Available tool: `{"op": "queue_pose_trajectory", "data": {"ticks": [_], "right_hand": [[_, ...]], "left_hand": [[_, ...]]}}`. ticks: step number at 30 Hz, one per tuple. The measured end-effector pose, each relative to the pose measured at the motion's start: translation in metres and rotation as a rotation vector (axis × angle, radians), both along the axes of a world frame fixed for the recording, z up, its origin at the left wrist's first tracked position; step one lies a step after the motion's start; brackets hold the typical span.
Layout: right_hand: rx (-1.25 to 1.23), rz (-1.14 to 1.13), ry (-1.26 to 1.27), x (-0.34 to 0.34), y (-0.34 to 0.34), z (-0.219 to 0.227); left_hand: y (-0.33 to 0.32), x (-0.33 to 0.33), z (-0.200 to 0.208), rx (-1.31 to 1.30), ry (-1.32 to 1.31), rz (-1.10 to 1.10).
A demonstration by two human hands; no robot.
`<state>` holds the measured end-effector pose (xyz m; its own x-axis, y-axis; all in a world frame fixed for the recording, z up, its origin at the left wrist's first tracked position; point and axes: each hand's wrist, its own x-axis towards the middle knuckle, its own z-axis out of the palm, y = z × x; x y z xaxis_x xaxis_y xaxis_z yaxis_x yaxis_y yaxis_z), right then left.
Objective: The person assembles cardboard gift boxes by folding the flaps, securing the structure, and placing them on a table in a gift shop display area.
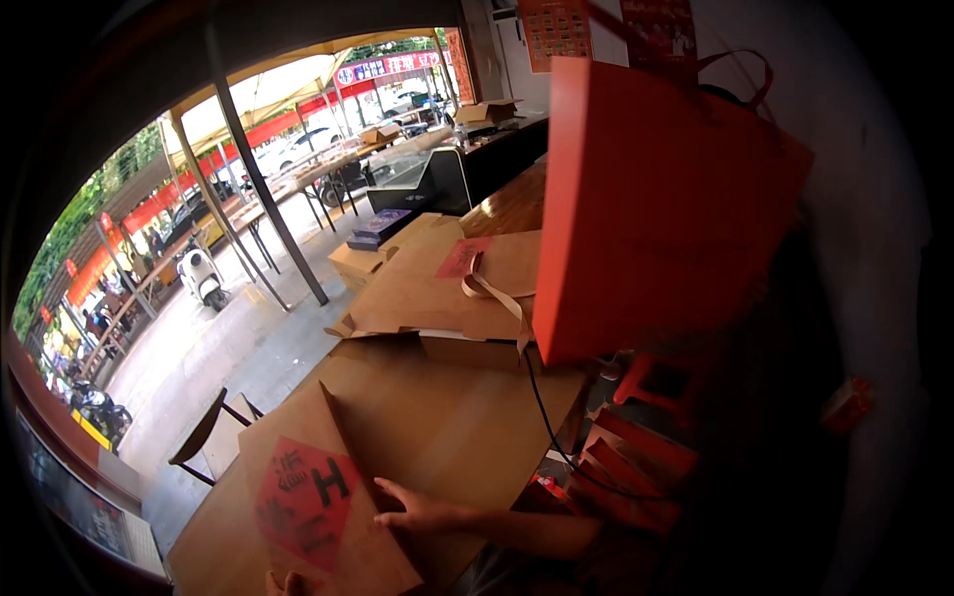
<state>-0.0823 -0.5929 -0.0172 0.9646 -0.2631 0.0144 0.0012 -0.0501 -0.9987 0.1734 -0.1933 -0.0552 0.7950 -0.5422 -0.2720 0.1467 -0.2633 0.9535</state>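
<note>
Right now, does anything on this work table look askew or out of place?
Yes. The brown box with the red diamond label sits at a slant to the table, under the right hand. Behind it, the stacked flat cartons lie unevenly, a loose handle strip trailing across them. A large red paper bag hangs close overhead.

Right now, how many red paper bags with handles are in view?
1: the red paper bag is raised at upper right, above the table. More may be hidden.

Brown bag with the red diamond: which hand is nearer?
Right. The right hand rests on the brown bag; the left hand barely shows at its bottom edge.
</note>
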Motion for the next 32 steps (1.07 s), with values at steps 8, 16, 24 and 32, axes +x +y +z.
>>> {"op": "queue_pose_trajectory", "data": {"ticks": [8,16,24,32], "right_hand": [[0.044,0.011,-0.027,0.002,-0.002,-0.007],[-0.336,-0.161,-0.287,-0.071,0.044,0.008],[-0.018,0.150,-0.051,-0.195,0.065,-0.004],[-0.243,-0.017,0.350,-0.307,0.020,-0.048]], "left_hand": [[0.006,-0.018,-0.003,-0.134,-0.048,0.099],[-0.039,-0.066,0.081,0.349,-1.124,-0.041],[-0.272,-0.204,0.248,-0.167,-0.879,-0.897],[-0.447,-0.380,0.212,-0.717,-0.229,-0.819]]}}
